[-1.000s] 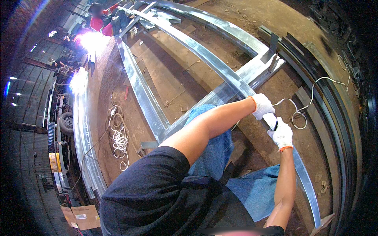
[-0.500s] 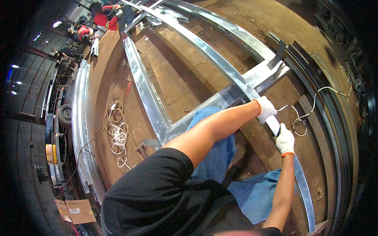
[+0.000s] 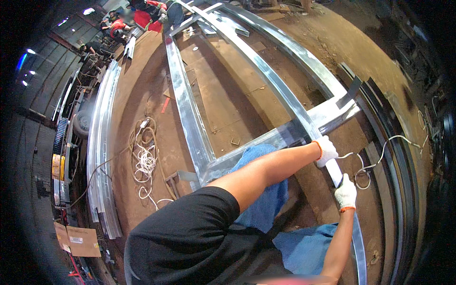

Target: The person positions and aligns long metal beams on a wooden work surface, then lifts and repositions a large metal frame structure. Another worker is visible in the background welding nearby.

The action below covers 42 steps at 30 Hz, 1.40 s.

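A long, flat silvery metal bar [image 3: 266,70] runs from the far end of a metal frame [image 3: 191,111] toward me, crosses the frame's near crosspiece and passes beside my legs. My left hand [image 3: 326,150], in a white knit glove with an orange cuff, is closed round the bar just past that crosspiece. Nearer to me, my right hand [image 3: 346,194], gloved the same way, grips the same bar. A small dark patch shows at the right thumb; its kind cannot be made out. Both hands' palms are hidden.
Dark steel lengths [image 3: 380,137] lie along the right, with a white cable [image 3: 393,137] across them. A coiled white cord [image 3: 145,160] and stacked silvery profiles [image 3: 103,137] are on the left. At the far end, people in red [image 3: 148,20] work. A cardboard box [image 3: 81,241] sits lower left.
The whole view has shifted, so the frame sits a little further right and lower in the picture. Both hands keep their hold on the bar, with little visible change in their spacing.
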Each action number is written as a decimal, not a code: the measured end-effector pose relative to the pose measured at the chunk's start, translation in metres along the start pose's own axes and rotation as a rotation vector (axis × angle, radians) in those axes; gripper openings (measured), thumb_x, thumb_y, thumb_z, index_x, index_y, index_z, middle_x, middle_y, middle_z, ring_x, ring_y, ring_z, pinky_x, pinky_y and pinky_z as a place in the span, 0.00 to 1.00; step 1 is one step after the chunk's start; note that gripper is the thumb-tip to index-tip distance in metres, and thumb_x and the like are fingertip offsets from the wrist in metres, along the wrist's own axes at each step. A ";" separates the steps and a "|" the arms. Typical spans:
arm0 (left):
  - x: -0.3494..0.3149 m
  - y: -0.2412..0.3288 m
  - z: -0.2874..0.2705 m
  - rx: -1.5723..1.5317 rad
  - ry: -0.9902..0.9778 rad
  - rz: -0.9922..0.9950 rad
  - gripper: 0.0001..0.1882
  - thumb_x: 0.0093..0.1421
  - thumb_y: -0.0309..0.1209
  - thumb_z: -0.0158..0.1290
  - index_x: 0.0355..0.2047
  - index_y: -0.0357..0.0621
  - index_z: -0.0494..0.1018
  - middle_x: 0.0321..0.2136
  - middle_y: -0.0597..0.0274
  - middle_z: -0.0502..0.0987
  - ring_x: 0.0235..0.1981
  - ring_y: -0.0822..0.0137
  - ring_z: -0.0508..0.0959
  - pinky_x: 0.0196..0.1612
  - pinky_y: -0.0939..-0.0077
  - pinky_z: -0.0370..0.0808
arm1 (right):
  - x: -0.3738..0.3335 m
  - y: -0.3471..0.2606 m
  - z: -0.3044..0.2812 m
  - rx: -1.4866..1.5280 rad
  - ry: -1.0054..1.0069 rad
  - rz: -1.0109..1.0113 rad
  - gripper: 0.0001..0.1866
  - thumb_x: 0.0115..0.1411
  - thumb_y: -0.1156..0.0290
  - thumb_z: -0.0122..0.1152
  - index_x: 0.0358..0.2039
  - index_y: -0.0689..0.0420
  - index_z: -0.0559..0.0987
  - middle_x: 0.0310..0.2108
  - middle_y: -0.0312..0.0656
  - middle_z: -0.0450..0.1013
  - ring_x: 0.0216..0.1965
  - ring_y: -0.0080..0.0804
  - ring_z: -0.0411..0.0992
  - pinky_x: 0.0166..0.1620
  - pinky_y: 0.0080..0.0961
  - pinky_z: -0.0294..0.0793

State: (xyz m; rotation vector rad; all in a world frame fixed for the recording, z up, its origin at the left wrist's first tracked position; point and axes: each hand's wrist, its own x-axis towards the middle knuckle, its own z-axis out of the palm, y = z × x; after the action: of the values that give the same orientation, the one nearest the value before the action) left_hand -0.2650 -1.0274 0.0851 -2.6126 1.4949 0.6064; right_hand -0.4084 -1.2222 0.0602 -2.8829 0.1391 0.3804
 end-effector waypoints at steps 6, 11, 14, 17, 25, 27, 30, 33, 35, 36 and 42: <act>-0.012 -0.002 -0.023 -0.020 -0.002 -0.015 0.20 0.48 0.38 0.65 0.44 0.58 0.80 0.38 0.63 0.84 0.45 0.57 0.83 0.47 0.56 0.73 | 0.011 0.015 -0.010 0.462 -0.242 -0.014 0.29 0.54 0.59 0.74 0.52 0.57 0.74 0.43 0.53 0.80 0.44 0.49 0.80 0.48 0.41 0.78; -0.031 -0.030 0.008 0.048 0.088 -0.058 0.18 0.47 0.38 0.66 0.41 0.58 0.79 0.41 0.64 0.81 0.47 0.59 0.81 0.46 0.58 0.74 | 0.051 -0.006 -0.004 1.227 -0.770 0.183 0.30 0.66 0.54 0.62 0.62 0.59 0.74 0.56 0.40 0.76 0.55 0.32 0.73 0.60 0.30 0.70; -0.019 -0.008 -0.004 0.070 0.213 0.002 0.18 0.47 0.39 0.66 0.41 0.58 0.79 0.40 0.66 0.79 0.47 0.60 0.79 0.46 0.58 0.72 | 0.087 0.083 0.066 1.175 -0.675 0.046 0.30 0.74 0.55 0.46 0.69 0.60 0.67 0.70 0.43 0.63 0.70 0.34 0.59 0.73 0.29 0.52; -0.019 0.006 -0.012 -0.027 0.339 0.002 0.22 0.44 0.40 0.66 0.42 0.54 0.79 0.42 0.63 0.79 0.51 0.57 0.77 0.52 0.56 0.70 | 0.103 0.123 0.090 2.010 -1.139 0.368 0.28 0.76 0.65 0.36 0.71 0.65 0.60 0.73 0.44 0.56 0.74 0.38 0.53 0.75 0.29 0.50; -0.040 0.024 0.052 -0.765 1.207 -1.138 0.46 0.44 0.44 0.72 0.60 0.45 0.62 0.55 0.50 0.65 0.59 0.47 0.66 0.64 0.54 0.63 | 0.075 0.011 0.058 0.846 -0.712 0.079 0.28 0.78 0.51 0.38 0.70 0.52 0.68 0.66 0.32 0.68 0.66 0.27 0.65 0.68 0.24 0.60; -0.025 0.040 0.045 -0.952 1.326 -1.153 0.47 0.43 0.40 0.73 0.61 0.42 0.61 0.55 0.47 0.64 0.59 0.48 0.66 0.64 0.55 0.65 | 0.068 0.030 0.062 1.052 -0.804 0.171 0.28 0.77 0.49 0.39 0.68 0.50 0.71 0.64 0.33 0.70 0.64 0.26 0.67 0.65 0.23 0.63; -0.019 0.044 0.046 -1.082 1.360 -1.164 0.47 0.44 0.37 0.73 0.61 0.41 0.60 0.56 0.46 0.64 0.59 0.47 0.66 0.65 0.56 0.65 | 0.069 0.036 0.065 1.283 -0.881 0.286 0.28 0.77 0.48 0.40 0.66 0.50 0.73 0.62 0.35 0.73 0.61 0.26 0.70 0.63 0.22 0.67; -0.024 0.047 0.058 -1.255 1.212 -1.274 0.51 0.45 0.40 0.74 0.64 0.38 0.58 0.58 0.43 0.63 0.61 0.46 0.66 0.65 0.56 0.66 | 0.062 0.027 0.053 1.340 -0.836 0.391 0.27 0.77 0.51 0.40 0.66 0.51 0.73 0.60 0.36 0.74 0.59 0.28 0.72 0.62 0.21 0.68; -0.022 0.045 0.074 -1.395 1.024 -1.346 0.60 0.46 0.47 0.74 0.68 0.30 0.52 0.62 0.38 0.64 0.64 0.47 0.67 0.66 0.59 0.65 | 0.064 0.036 0.051 1.353 -0.832 0.364 0.27 0.77 0.51 0.40 0.67 0.52 0.72 0.60 0.36 0.74 0.59 0.28 0.72 0.63 0.21 0.68; -0.015 0.036 0.078 -1.549 1.011 -1.311 0.61 0.46 0.49 0.74 0.69 0.29 0.51 0.63 0.37 0.63 0.64 0.48 0.67 0.67 0.59 0.64 | 0.070 0.037 0.048 1.349 -0.834 0.335 0.27 0.77 0.51 0.40 0.67 0.52 0.72 0.61 0.36 0.74 0.60 0.28 0.72 0.63 0.21 0.68; -0.016 0.050 0.072 -2.260 0.754 -0.952 0.43 0.52 0.55 0.69 0.56 0.30 0.74 0.52 0.51 0.80 0.53 0.58 0.78 0.59 0.64 0.70 | 0.073 0.061 0.071 1.402 -0.859 0.351 0.27 0.77 0.52 0.40 0.67 0.53 0.71 0.61 0.35 0.73 0.60 0.28 0.71 0.64 0.21 0.67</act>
State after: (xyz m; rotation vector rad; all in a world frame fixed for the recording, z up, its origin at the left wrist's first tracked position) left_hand -0.3356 -1.0222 0.0315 1.0831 0.6954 -0.4652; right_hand -0.3635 -1.2691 -0.0390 -1.1821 0.4964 1.0067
